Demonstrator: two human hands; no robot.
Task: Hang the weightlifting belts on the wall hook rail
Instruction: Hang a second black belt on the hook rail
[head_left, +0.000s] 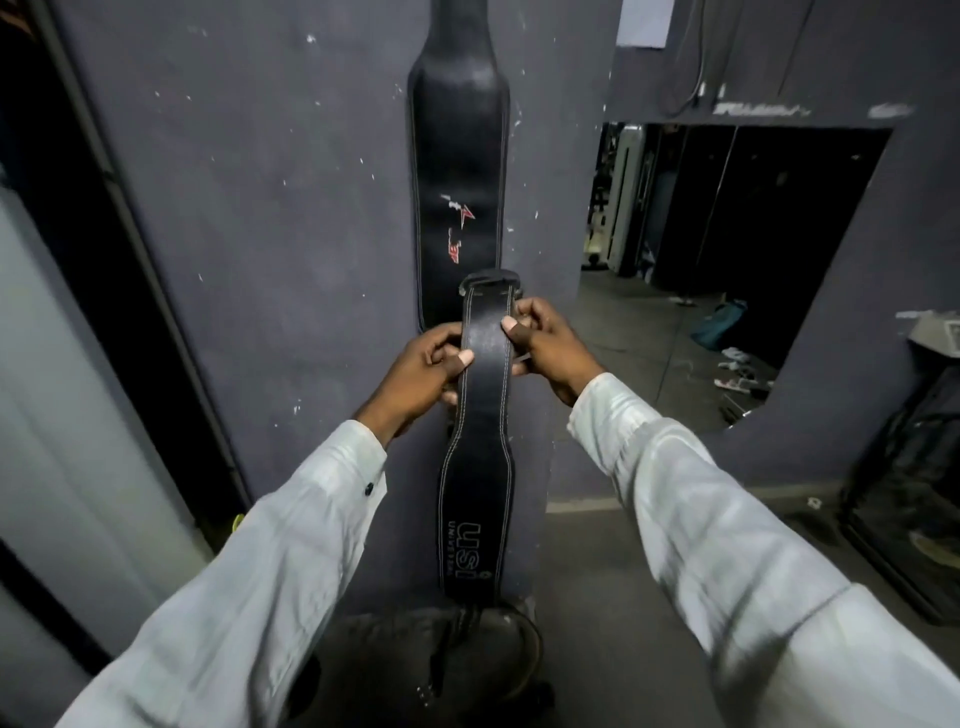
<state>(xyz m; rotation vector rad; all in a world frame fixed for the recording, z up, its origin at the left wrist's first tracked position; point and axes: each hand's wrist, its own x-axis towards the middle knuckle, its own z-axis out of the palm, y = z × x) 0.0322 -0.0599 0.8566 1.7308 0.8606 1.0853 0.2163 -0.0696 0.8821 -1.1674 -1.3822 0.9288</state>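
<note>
I hold a black leather belt with white stitching and "USI" lettering (480, 493) upright in front of the grey wall. My left hand (421, 371) grips its narrow upper strap from the left, and my right hand (545, 345) grips it from the right. The belt's buckle end (488, 283) sits just above my fingers. Its wide part hangs down toward the floor. Another black belt with a red logo (460, 171) hangs flat on the wall above, its top leaving the frame. The hook rail itself is not in view.
A large mirror (727, 260) on the wall at right reflects gym equipment and scattered items. A dark door frame (104, 208) stands at left. A dark bag or cushion with straps (426, 670) lies on the floor below the belt. A dark cabinet (914, 493) stands at far right.
</note>
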